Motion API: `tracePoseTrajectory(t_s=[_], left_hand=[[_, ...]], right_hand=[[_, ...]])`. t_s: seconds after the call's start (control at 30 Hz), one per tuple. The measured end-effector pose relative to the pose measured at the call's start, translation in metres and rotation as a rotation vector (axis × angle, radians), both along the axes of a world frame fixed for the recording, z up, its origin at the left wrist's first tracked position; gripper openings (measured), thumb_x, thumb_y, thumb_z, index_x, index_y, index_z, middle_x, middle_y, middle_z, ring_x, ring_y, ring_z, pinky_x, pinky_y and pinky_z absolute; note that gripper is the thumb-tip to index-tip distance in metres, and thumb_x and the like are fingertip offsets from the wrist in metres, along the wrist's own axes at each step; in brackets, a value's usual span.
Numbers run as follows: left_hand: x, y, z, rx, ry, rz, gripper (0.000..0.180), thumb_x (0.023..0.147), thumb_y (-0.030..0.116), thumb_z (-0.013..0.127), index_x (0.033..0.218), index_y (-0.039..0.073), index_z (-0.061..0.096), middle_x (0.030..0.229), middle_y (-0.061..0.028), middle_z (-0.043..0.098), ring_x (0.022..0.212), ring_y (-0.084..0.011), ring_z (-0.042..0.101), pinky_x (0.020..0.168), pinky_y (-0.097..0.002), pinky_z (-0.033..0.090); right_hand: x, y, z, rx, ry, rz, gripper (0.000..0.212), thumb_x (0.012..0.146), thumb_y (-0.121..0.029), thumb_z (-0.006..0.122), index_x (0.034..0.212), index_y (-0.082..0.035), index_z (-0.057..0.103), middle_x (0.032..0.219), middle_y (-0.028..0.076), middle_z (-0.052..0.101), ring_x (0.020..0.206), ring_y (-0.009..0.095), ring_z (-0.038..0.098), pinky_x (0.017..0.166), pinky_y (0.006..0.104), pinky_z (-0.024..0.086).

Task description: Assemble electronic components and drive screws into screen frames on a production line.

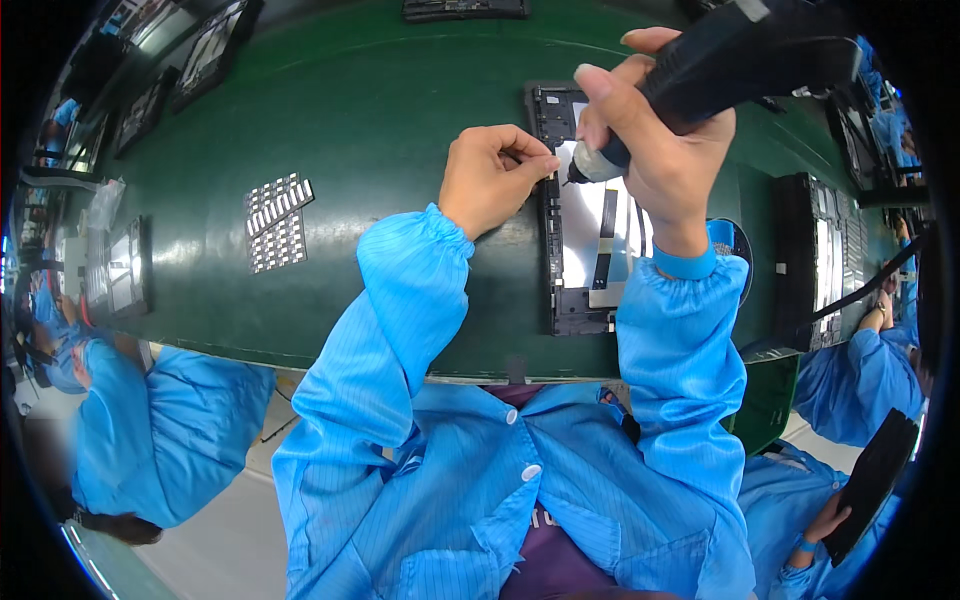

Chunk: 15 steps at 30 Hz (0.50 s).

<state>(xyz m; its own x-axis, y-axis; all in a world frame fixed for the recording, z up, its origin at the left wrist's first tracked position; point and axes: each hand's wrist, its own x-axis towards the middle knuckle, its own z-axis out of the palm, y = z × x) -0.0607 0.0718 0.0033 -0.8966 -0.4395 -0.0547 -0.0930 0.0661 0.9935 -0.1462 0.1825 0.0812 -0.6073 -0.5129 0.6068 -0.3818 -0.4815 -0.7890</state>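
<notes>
Head view, looking straight down at the green conveyor belt (380, 120). The person's right hand (645, 140) is wrapped around a black electric screwdriver (740, 65), fingers curled tight on the barrel, thumb up along its side. The driver is tilted, its grey nose and tip pointing down and to the left, right at the left edge of the open tablet chassis (585, 230) lying on the belt in front of the person.

The left hand (490, 175) sits just beside that tip, thumb and forefinger pressed together in a pinch at the frame's edge (whether there is a screw between them I cannot tell, it is too small). The other fingers are folded into the palm.

The chassis itself lies lengthwise away from the person, dark frame around a shiny silver plate, with a black flat ribbon cable (603, 240) running down its middle. Both blue sleeves come in from below.

Off to the left on the belt, well apart from the hands, a sheet of small grey pads (277, 220). To the right, another open chassis (825, 260) lies in front of a co-worker in blue (865, 370). Another blue-coated person (150, 440) sits lower left.
</notes>
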Motion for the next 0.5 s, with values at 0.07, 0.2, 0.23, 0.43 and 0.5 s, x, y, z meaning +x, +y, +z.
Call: tracePoseTrajectory(t_s=[0.07,0.2,0.23,0.43,0.5], left_hand=[[0.001,0.0,0.005,0.004,-0.012,-0.008,0.01,0.073,0.007,0.07,0.077,-0.002,0.065,0.067,-0.0054,0.064,0.056,-0.0058,0.055,0.05,-0.0199,0.044],[-0.003,-0.01,0.013,0.104,-0.182,-0.054,0.013,0.074,0.007,0.07,0.077,-0.003,0.063,0.067,-0.0081,0.064,0.056,-0.0103,0.06,0.046,-0.0212,0.047],[-0.005,-0.013,0.015,0.106,-0.182,-0.056,0.013,0.074,0.007,0.07,0.077,-0.003,0.063,0.067,-0.0081,0.064,0.056,-0.0103,0.06,0.046,-0.0212,0.047],[-0.009,-0.018,0.021,0.148,-0.295,-0.162,0.009,0.077,0.004,0.064,0.082,-0.001,0.06,0.071,-0.0072,0.062,0.06,-0.0116,0.061,0.046,-0.0194,0.048],[-0.009,-0.018,0.02,0.13,-0.29,-0.164,0.009,0.077,0.004,0.064,0.082,-0.001,0.06,0.071,-0.0071,0.062,0.06,-0.0115,0.061,0.047,-0.0195,0.049]], right_hand=[[-0.001,-0.004,-0.005,0.016,0.032,-0.033,0.032,0.076,0.004,0.065,0.104,0.003,0.049,0.06,0.005,0.056,0.048,0.013,0.054,0.049,0.0279,0.047],[0.0,-0.01,-0.006,0.024,-0.012,-0.025,0.031,0.076,0.004,0.065,0.103,0.003,0.049,0.059,0.005,0.055,0.048,0.012,0.054,0.048,0.0278,0.047],[-0.001,-0.011,-0.007,0.013,-0.01,-0.02,0.03,0.077,0.004,0.065,0.103,0.003,0.049,0.059,0.005,0.055,0.048,0.012,0.054,0.048,0.0276,0.047],[-0.002,-0.016,-0.012,0.003,-0.037,-0.015,0.03,0.077,0.004,0.065,0.102,0.003,0.049,0.059,0.006,0.055,0.048,0.012,0.054,0.048,0.0269,0.046],[-0.003,-0.016,-0.012,0.002,-0.044,-0.013,0.03,0.077,0.004,0.065,0.102,0.003,0.049,0.059,0.006,0.055,0.048,0.012,0.054,0.048,0.0268,0.046]])
